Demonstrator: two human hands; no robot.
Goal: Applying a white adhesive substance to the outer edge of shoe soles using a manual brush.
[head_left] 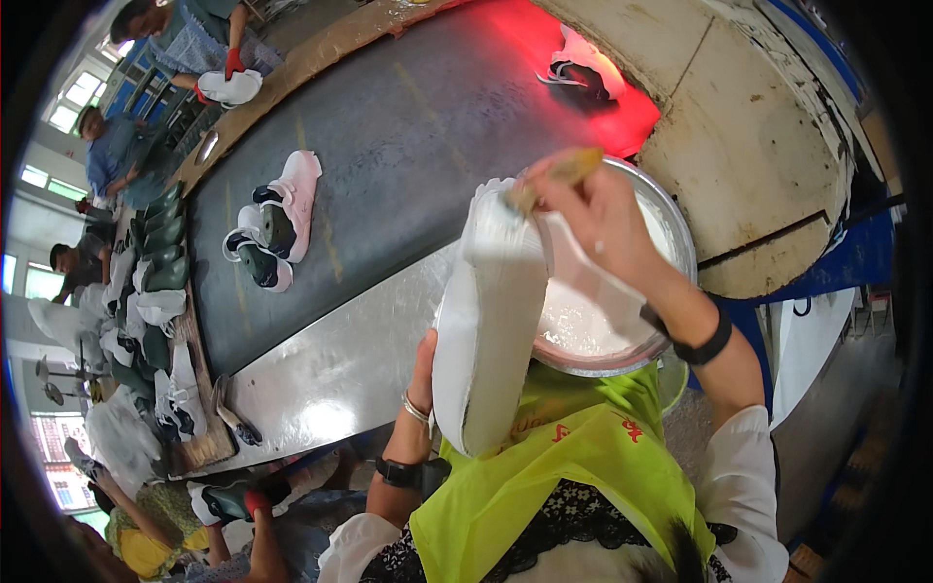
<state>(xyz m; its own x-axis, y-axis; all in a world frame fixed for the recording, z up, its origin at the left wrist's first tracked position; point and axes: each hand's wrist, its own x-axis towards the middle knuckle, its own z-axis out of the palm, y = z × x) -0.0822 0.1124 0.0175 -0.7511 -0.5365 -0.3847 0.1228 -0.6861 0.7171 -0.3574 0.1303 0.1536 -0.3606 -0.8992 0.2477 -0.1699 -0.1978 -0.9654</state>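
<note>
A white shoe (491, 301) is held with its sole facing up, its toe end away from me. My left hand (423, 369) grips it from the left side, with most of the fingers hidden behind it. Pinched in my right hand (604, 219) is a brush with a yellowish handle (579, 166), somewhat blurred by motion. Its bristles (520, 199) rest at the far end of the sole. Below my right hand stands a round metal basin (688, 257) holding white, milky liquid (603, 325).
On the dark conveyor belt (389, 146) lies a pair of shoes (282, 214); another shoe (583, 83) sits under red light. A metal ledge (321, 389) borders the belt, with a brush-like tool (236, 413) at its left. Co-workers (194, 49) handle shoes at left.
</note>
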